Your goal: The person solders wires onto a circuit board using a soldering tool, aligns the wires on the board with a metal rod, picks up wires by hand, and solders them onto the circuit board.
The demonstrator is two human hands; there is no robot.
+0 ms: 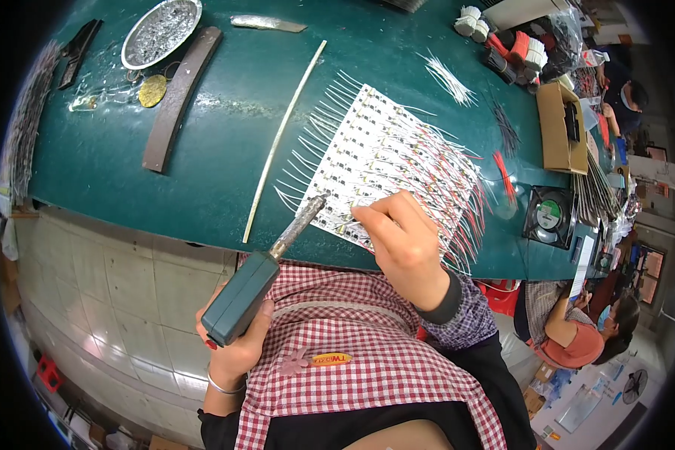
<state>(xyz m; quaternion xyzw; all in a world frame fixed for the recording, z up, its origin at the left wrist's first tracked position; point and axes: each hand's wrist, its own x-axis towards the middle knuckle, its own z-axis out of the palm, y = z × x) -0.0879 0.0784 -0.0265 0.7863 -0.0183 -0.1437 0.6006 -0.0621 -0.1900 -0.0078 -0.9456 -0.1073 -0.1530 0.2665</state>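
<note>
My left hand is closed round the dark green handle of a soldering iron. The iron's grey metal tip reaches up and right to the lower left part of a white panel of small circuit boards. White wires stick out along the panel's left edge, while red, white and black ones cover its right side. Over the panel's near edge, my right hand is closed in a pinch close to the iron's tip. What its fingertips hold, if anything, is too small to make out.
On the green table lie a pale thin strip, a brown bar, a metal bowl and a yellow sponge. White wires, red wires, a fan and a cardboard box are at right. Two people sit beyond.
</note>
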